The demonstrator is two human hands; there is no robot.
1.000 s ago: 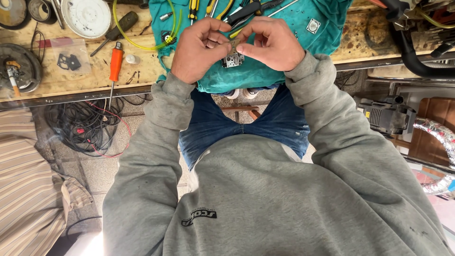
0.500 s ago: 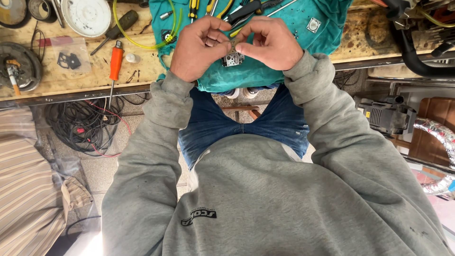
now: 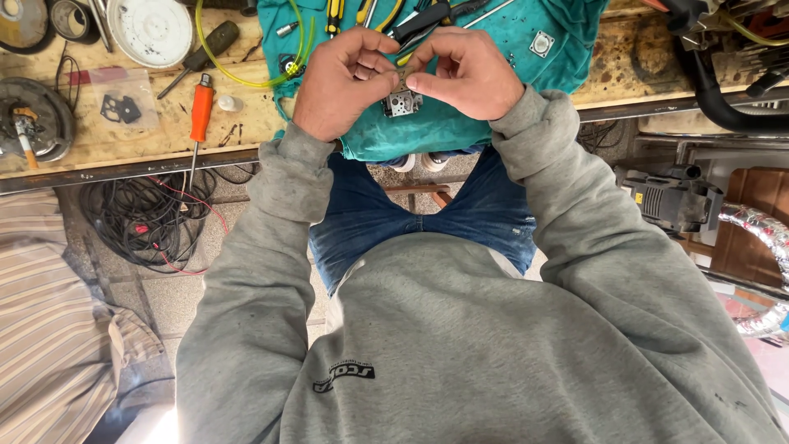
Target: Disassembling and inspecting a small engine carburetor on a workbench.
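The wooden surface (image 3: 123, 136) runs across the top of the view, with a steel edge along its near side. A teal cloth (image 3: 460, 123) lies over its middle and hangs over that edge. A white round disc (image 3: 149, 30) sits at the upper left of the surface, and a dark round wheel part (image 3: 33, 115) lies at the far left. A coil of black cable (image 3: 148, 222) lies on the floor below the surface. An orange-handled screwdriver (image 3: 200, 115) lies on the wood, left of the cloth, near a loop of yellow tubing (image 3: 246, 80).

The left hand (image 3: 341, 82) and the right hand (image 3: 464, 74) meet above the cloth, fingertips touching. The fingers of both hands are clenched on a small metal part (image 3: 403, 100), which is held just above the cloth between the two hands. Thumb and forefinger of each hand pinch its upper edge; the lower body of the part shows below the fingers
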